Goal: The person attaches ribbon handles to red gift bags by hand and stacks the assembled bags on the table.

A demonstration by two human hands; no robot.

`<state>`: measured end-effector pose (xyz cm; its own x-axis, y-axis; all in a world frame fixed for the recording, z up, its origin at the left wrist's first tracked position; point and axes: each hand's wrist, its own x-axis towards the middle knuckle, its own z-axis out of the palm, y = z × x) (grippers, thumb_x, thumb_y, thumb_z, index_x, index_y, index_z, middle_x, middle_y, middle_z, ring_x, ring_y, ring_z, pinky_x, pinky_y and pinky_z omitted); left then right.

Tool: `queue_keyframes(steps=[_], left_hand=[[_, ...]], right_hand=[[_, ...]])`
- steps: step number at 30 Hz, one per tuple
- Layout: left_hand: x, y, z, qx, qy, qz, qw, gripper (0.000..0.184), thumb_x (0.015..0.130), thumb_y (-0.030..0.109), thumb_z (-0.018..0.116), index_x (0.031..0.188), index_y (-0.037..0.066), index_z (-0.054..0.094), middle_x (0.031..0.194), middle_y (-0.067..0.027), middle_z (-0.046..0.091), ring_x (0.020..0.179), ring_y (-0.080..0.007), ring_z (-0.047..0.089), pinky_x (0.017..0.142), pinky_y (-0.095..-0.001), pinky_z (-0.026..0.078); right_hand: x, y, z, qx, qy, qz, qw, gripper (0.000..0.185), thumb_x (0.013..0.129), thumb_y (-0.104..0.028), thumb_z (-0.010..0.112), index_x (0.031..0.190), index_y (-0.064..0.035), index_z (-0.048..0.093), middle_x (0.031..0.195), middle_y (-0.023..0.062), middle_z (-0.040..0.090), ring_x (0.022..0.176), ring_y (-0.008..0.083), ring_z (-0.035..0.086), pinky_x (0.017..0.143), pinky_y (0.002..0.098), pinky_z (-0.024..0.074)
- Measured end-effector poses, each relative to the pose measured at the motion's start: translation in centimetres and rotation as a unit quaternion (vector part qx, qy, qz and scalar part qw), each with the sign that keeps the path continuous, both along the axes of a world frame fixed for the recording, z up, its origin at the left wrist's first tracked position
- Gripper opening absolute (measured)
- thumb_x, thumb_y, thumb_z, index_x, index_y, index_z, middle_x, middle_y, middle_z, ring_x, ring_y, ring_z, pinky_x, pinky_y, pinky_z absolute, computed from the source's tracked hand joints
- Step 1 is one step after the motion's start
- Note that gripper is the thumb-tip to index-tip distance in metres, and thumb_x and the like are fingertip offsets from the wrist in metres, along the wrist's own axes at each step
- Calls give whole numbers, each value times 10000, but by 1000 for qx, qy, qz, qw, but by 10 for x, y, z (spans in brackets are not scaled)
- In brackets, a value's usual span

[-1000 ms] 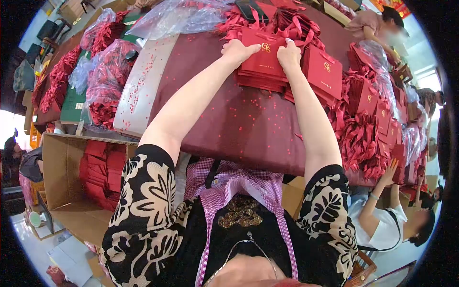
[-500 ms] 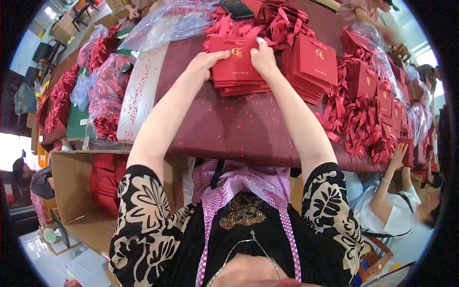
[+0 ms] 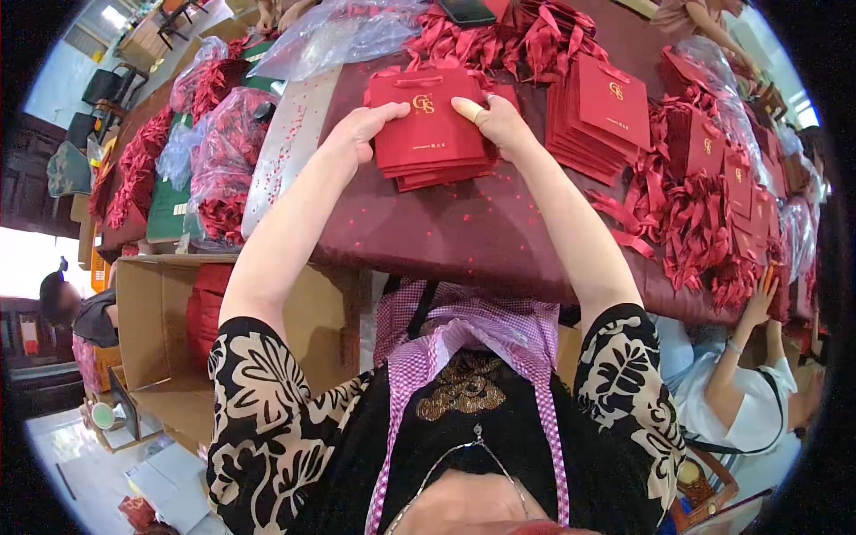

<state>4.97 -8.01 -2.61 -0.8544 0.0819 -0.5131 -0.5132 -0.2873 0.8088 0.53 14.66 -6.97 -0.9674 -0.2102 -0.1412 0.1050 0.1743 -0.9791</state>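
Observation:
A red paper gift bag (image 3: 426, 127) with a gold logo and a ribbon handle lies on top of a small pile of like bags. My left hand (image 3: 358, 130) grips its left edge, thumb on the front and fingers partly hidden beneath. At the right edge, my right hand (image 3: 505, 125) holds the bag, with a pale yellow cover on the thumb, which presses beside the logo. To the right of this hand leans a taller stack of red bags (image 3: 596, 120). Red ribbons (image 3: 459, 49) are heaped just beyond the bags.
Red scraps dot the maroon tablecloth (image 3: 401, 227). A phone (image 3: 467, 11) lies at the far side. Plastic-wrapped red bundles (image 3: 234, 147) are on the left, more ribboned bags (image 3: 695, 214) on the right. A cardboard box (image 3: 156, 330) stands below left. A co-worker (image 3: 736, 392) works at right.
My right hand has shifted from the bag's upper right corner to its right edge, thumb now on the front. The top bag lies further left over the pile. The view has shifted slightly.

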Motion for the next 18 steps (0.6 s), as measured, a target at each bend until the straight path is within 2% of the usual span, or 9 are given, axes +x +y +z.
queue_keyframes(steps=[1,3,4,8,10,11,13,14,18], left_hand=[[-2,2,-2,0,3,-1,1000,354,818,133,728,1122,-10,616,1116,-125,665,1026,-236,644,942,-403,514],[-6,4,-7,2,3,36,999,360,794,81,734,1100,-58,607,1060,-162,668,973,-267,661,890,-423,547],[-7,5,-7,2,2,36,999,360,794,81,734,1100,-58,607,1060,-162,668,973,-267,661,890,-423,547],[-13,19,-2,22,21,50,998,335,793,75,728,1085,-47,617,1035,-154,674,950,-261,666,875,-424,552],[-21,24,0,41,79,33,995,318,796,75,727,1080,-29,628,1033,-144,677,937,-254,667,856,-413,554],[-26,28,1,42,80,31,995,318,796,75,727,1080,-29,628,1033,-144,677,937,-254,667,856,-413,554],[-33,38,11,51,117,27,991,306,803,83,724,1078,-18,635,1033,-138,678,931,-249,667,837,-401,553],[-33,45,17,52,134,29,989,306,811,93,720,1080,-26,633,1036,-140,678,925,-249,669,833,-395,550],[-46,55,-11,85,131,0,988,318,821,109,719,1086,-42,626,1055,-152,674,908,-254,674,829,-397,552]], right_hand=[[-2,5,0,0,3,-1,1000,732,821,-386,746,1265,122,460,1182,219,607,1013,252,630,878,347,506],[-5,13,7,231,94,-31,968,920,710,-606,742,1241,103,496,1233,273,574,1163,356,566,958,416,458],[-2,16,15,227,77,-34,970,1007,691,-661,719,1291,103,455,1271,287,545,1200,364,539,990,421,439],[4,24,32,187,63,-60,979,1069,699,-636,735,1366,116,371,1329,289,496,1237,342,511,1012,394,422],[8,29,45,58,41,-30,997,1074,738,-569,752,1390,154,299,1345,286,471,1215,282,512,992,353,429],[-4,37,39,61,63,-18,996,1054,741,-559,755,1384,151,317,1338,272,480,1199,266,517,986,347,431],[13,36,73,18,65,-61,996,953,766,-512,757,1357,130,373,1278,232,544,1133,243,562,949,331,456],[19,41,90,-59,29,1,998,855,793,-463,752,1337,102,411,1228,189,588,1077,219,594,914,322,477],[-12,51,47,1,23,-71,997,814,791,-422,768,1324,91,428,1212,186,598,1067,233,598,891,350,492]])
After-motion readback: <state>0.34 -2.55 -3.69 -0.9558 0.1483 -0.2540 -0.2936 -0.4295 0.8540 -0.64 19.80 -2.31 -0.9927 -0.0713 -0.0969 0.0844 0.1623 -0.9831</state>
